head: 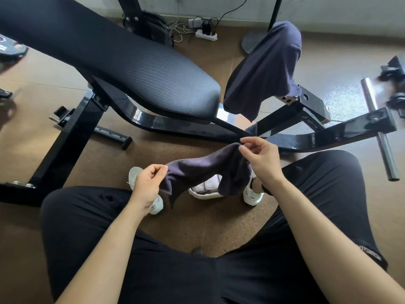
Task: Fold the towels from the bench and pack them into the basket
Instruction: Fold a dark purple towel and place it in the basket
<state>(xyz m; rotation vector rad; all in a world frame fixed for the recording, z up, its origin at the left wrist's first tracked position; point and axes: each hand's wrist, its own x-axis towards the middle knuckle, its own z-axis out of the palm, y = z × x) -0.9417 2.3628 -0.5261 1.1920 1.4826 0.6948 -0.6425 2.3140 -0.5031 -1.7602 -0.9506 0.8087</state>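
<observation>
A dark purple-grey towel (208,170) hangs between my two hands above the floor, sagging in the middle. My left hand (149,183) pinches its left edge. My right hand (260,161) pinches its upper right corner. Below the towel, between my white shoes, a pale basket (207,190) stands on the floor, mostly hidden by the cloth. A second dark towel (265,69) is draped over the raised end of the black bench (140,62), beyond my right hand.
The bench's black steel frame (306,137) crosses just beyond my hands, with a chrome bar (381,132) at right. A power strip with cables (206,35) and a round stand base (252,43) lie by the far wall. My knees in black shorts flank the basket.
</observation>
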